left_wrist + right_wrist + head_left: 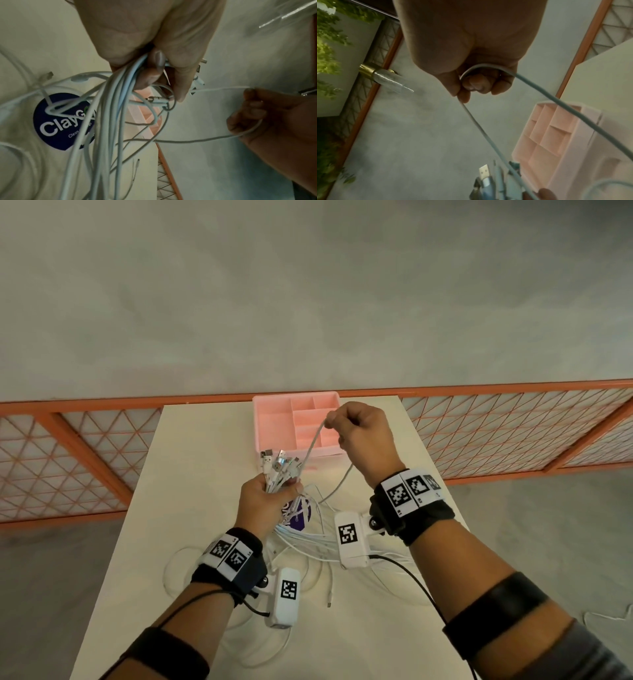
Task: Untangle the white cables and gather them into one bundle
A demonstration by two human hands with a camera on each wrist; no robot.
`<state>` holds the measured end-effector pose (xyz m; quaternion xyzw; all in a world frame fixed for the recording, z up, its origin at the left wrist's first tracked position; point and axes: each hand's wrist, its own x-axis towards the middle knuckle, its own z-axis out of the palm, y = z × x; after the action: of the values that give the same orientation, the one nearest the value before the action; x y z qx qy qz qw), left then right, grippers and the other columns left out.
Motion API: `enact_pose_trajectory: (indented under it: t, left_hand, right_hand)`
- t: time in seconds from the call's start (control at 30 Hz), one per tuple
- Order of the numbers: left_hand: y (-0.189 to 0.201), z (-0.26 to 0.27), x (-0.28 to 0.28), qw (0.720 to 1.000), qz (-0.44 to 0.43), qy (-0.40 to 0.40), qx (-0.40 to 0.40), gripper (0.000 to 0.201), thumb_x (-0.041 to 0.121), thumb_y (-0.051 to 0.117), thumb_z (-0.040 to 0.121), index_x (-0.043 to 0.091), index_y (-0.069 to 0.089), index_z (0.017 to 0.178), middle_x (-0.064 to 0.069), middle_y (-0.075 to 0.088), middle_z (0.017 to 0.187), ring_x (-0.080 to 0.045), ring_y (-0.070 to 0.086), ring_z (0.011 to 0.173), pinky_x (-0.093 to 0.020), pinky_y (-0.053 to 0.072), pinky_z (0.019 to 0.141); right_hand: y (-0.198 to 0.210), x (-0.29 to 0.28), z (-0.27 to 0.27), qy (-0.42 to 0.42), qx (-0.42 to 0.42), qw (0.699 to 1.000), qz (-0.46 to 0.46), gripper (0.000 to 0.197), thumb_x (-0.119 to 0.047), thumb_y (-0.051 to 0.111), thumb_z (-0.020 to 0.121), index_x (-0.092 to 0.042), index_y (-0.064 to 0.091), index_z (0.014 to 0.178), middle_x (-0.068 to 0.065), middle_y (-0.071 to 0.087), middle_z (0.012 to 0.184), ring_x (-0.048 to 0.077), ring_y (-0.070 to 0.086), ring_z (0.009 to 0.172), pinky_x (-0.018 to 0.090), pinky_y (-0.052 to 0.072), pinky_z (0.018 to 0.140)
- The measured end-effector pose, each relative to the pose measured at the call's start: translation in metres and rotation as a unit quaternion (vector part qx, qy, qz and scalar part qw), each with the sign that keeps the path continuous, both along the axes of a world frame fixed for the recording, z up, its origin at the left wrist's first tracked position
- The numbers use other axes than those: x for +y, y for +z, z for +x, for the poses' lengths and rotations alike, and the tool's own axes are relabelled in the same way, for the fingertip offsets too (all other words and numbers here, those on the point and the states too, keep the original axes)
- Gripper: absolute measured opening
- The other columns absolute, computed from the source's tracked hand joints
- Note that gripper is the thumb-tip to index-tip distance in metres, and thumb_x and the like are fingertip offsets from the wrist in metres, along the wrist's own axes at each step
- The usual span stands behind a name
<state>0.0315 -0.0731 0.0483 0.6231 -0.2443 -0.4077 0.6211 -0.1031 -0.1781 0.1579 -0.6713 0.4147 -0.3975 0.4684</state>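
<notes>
While most of the white cables (281, 474) are squeezed together in the left hand (265, 506), their plug ends stick up out of the fist toward 12 o'clock, and their long tails hang down and spread in loops over the white table (191, 460) toward 6 o'clock. The left hand is closed tight around that bunch, fingers curled. One single cable (313, 445) runs up from the bunch toward 1 o'clock to the right hand (363, 436), which is lifted higher and pinches it between thumb and finger, with the other fingers curled in. From the right wrist view this cable (488, 136) loops once around the fingers (476, 83) and drops back down. Under the hanging tails lies a round dark blue sticker (58, 121) with white letters on it, stuck flat to the table. Past the hands, at 12 o'clock, a pink tray (274, 419) with little boxes inside sits at the far edge of the table. Beyond it is an orange fence (496, 433) on a grey floor
</notes>
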Motion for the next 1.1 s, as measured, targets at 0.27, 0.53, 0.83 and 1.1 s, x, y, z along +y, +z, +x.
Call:
enact_pose_trajectory:
  t: [0.27, 0.53, 0.83, 1.1]
  left_hand:
    - [-0.010, -0.006, -0.001, 0.999, 0.028, -0.001, -0.014, 0.013, 0.016, 0.073, 0.090, 0.005, 0.070, 0.096, 0.006, 0.061, 0.056, -0.005, 0.048, 0.039, -0.025, 0.040, 0.046]
    - [-0.013, 0.003, -0.005, 0.998, 0.049, 0.017, -0.022, 0.009, 0.012, 0.079, 0.083, 0.007, 0.073, 0.089, -0.007, 0.059, 0.068, -0.020, 0.043, 0.054, -0.024, 0.037, 0.043]
    - [-0.025, -0.003, -0.006, 0.993, 0.088, 0.018, -0.080, 0.004, 0.008, 0.077, 0.084, 0.007, 0.074, 0.085, -0.001, 0.063, 0.061, -0.008, 0.050, 0.043, -0.021, 0.038, 0.045]
    - [-0.046, 0.003, 0.011, 0.984, 0.142, 0.040, -0.095, 0.011, 0.014, 0.073, 0.089, 0.003, 0.073, 0.090, -0.011, 0.061, 0.070, -0.021, 0.048, 0.052, -0.020, 0.043, 0.036]
  right_hand:
    - [0.003, -0.002, -0.010, 0.077, -0.030, 0.995, 0.055, 0.024, -0.006, 0.050, 0.098, -0.006, 0.058, 0.075, 0.015, 0.064, 0.073, 0.029, 0.063, 0.059, 0.030, 0.050, 0.060]
    - [-0.031, 0.000, -0.021, 0.140, 0.237, 0.958, 0.085, 0.026, -0.006, 0.047, 0.088, -0.003, 0.072, 0.082, 0.007, 0.066, 0.063, 0.015, 0.051, 0.054, 0.030, 0.043, 0.061]
    - [-0.009, 0.015, -0.012, 0.218, 0.026, 0.972, 0.085, 0.034, -0.016, 0.040, 0.075, 0.001, 0.069, 0.078, -0.005, 0.041, 0.048, 0.017, 0.031, 0.051, 0.030, 0.028, 0.052]
    - [0.047, -0.021, -0.035, -0.015, -0.296, 0.950, 0.094, 0.023, -0.013, 0.039, 0.072, -0.008, 0.060, 0.079, 0.001, 0.035, 0.057, 0.016, 0.027, 0.049, 0.028, 0.029, 0.051]
